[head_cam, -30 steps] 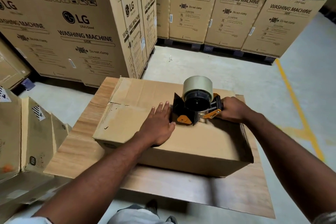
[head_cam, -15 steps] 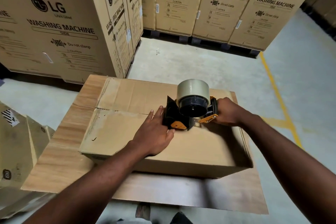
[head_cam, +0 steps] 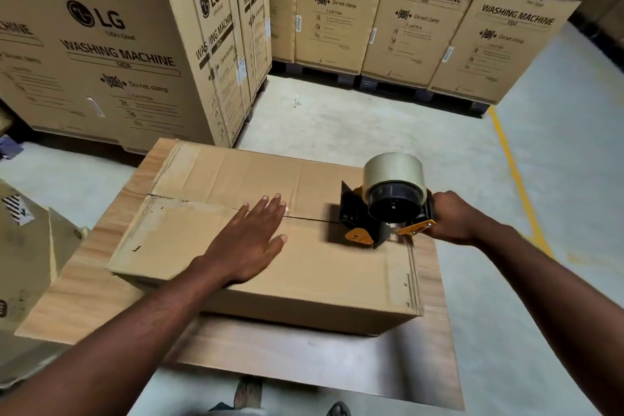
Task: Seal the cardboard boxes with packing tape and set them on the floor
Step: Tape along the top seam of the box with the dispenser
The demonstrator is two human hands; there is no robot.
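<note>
The cardboard box point(head_cam: 304, 273) sits on the table point(head_cam: 84, 280), their right edges close together, with bare floor point(head_cam: 371, 132) open beyond the box's far and right sides. Since a moment ago the tape dispenser point(head_cam: 385, 209), gripped by the right hand point(head_cam: 452, 218), has slid toward the box's right edge, away from the left hand point(head_cam: 250, 240), which is pressed flat on the box top; cartons point(head_cam: 101, 44) behind the box read "LG WASHING MACHINE" and "Do not clamp"
</note>
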